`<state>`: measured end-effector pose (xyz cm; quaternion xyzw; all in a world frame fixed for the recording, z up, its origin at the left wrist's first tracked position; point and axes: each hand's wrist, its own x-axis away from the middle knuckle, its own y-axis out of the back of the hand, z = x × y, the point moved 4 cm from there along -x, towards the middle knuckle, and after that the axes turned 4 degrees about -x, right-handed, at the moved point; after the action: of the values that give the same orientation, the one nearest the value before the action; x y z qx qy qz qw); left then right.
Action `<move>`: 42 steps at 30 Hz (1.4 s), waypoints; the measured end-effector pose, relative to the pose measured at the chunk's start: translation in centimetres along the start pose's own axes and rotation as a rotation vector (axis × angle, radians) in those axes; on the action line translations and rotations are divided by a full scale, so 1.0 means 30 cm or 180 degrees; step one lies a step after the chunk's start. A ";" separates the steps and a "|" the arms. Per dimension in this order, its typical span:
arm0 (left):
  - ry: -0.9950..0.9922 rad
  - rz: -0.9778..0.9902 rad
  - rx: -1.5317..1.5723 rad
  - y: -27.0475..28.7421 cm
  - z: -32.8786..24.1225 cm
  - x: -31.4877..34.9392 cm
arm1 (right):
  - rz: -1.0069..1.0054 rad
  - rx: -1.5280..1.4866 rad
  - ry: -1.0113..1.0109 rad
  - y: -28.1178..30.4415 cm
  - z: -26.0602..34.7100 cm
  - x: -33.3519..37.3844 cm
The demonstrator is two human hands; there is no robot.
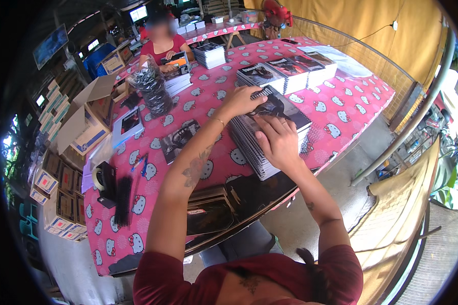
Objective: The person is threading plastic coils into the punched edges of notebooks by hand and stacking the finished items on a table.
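Note:
A stack of spiral-bound notebooks [257, 150] with dark picture covers stands in front of me, coils along its left side. At the far left corner of the top notebook [277, 104], my left hand [243, 100] has its fingers closed over the coil edge. My right hand [278, 140] lies on the cover nearer me, fingers stretched out, the thumb toward the coil side. Both hands hide part of the cover. To the left of the stack, a loose dark cover sheet [179, 141] lies on the table, partly behind my left forearm.
More notebook stacks [295, 76] stand beyond mine on the pink patterned tablecloth [219, 145]. A bag of black coils [155, 91], a tape dispenser [104, 185] and loose black coils [122, 201] lie left. Cardboard boxes [89, 119] flank the table. A co-worker [163, 48] sits across, handling notebooks.

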<state>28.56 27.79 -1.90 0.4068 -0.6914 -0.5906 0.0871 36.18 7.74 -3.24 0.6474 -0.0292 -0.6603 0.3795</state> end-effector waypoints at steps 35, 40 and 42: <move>-0.0360 -0.0903 -0.1039 0.507 -0.172 0.999 | 0.0707 -0.3758 -0.2152 -0.299 0.316 0.394; -0.0377 -0.0937 -0.1079 0.506 -0.154 1.031 | 0.0703 -0.3065 -0.1457 -0.306 0.354 0.367; -0.0084 -0.0812 -0.1154 0.457 -0.111 1.083 | 0.0857 -0.3054 -0.1260 -0.319 0.337 0.375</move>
<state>3.03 3.29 -0.49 0.4609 -0.5179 -0.7168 0.0744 24.31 3.90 -16.07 0.2549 0.1221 -0.6544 0.7014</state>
